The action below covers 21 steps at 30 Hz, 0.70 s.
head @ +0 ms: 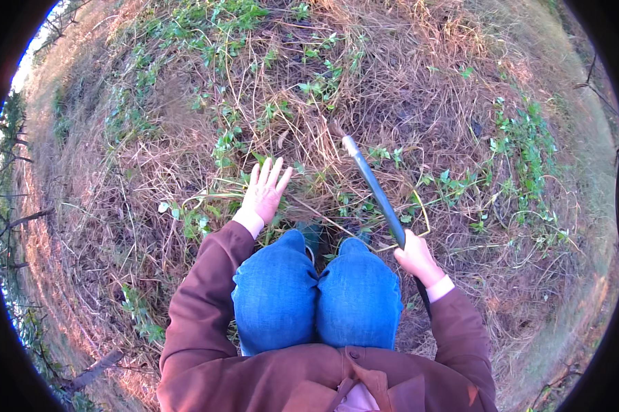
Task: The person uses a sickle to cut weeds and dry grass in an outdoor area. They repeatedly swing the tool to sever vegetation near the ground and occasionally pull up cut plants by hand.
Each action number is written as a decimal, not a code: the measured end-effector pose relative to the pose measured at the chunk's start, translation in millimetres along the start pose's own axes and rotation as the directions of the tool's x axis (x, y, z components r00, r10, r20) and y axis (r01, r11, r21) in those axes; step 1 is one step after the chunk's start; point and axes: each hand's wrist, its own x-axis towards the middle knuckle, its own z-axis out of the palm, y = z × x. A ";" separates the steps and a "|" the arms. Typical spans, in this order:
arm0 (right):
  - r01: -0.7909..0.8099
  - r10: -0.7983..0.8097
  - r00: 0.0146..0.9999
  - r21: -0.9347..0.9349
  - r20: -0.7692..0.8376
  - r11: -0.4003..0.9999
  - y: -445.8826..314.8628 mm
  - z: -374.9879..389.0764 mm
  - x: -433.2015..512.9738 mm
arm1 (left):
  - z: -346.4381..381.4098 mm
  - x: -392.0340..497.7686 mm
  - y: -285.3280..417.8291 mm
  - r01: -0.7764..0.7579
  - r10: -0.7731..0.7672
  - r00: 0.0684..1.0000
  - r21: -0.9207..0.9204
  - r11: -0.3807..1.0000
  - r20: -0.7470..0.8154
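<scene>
My left hand (266, 194) is spread wide over the grass and weeds in front of my left knee, holding nothing. Beyond my right knee, my right hand (416, 256) is closed around the dark handle (379, 193) of a long hand tool. From my fist the handle slants forward and left to a pale metal collar (348, 144). A brownish part at its far end lies among dry stems, and I cannot tell its shape. The handle's rear end runs back beneath my right forearm. A bent yellow stem (423, 212) lies beside the handle, just ahead of my right hand.
Dry grass (185, 154) and green leafy weeds (526, 149) cover the ground around me. Bare branches (94, 370) reach in at the left edge. My bent knees (276, 293) in blue jeans are close in front, with a dark green shoe (311, 238) partly visible below.
</scene>
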 end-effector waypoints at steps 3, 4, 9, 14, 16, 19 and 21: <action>-0.127 0.092 0.977 0.178 0.194 0.976 -4.9 10.9 18.2 | -19.4 8.6 7.6 -0.109 0.107 0.984 -0.006 0.994 -0.142; -0.053 0.024 0.976 0.128 0.219 0.990 -4.4 16.3 16.3 | -23.8 15.8 10.4 -0.163 0.162 0.970 0.010 0.987 -0.181; 0.182 -0.260 0.918 0.265 0.298 0.947 23.3 34.9 -20.6 | -21.6 51.9 23.8 -0.247 0.255 0.962 0.094 0.965 -0.093; 0.026 -0.123 0.951 0.321 0.283 0.947 36.5 39.2 -32.0 | 10.8 60.4 21.6 -0.115 0.132 0.956 -0.079 0.990 0.262; 0.008 -0.076 0.977 0.318 0.201 0.948 27.1 33.2 -28.2 | 23.9 52.9 16.7 -0.037 0.088 0.926 -0.143 0.989 0.367; -0.087 0.069 0.995 0.274 0.075 0.958 6.1 11.0 -19.0 | 38.7 44.1 21.9 -0.058 0.109 0.859 -0.116 0.991 0.501; -0.219 0.174 0.974 0.408 0.147 0.886 -6.9 -13.3 3.0 | 45.2 37.4 26.5 -0.124 0.137 0.921 -0.060 0.991 0.365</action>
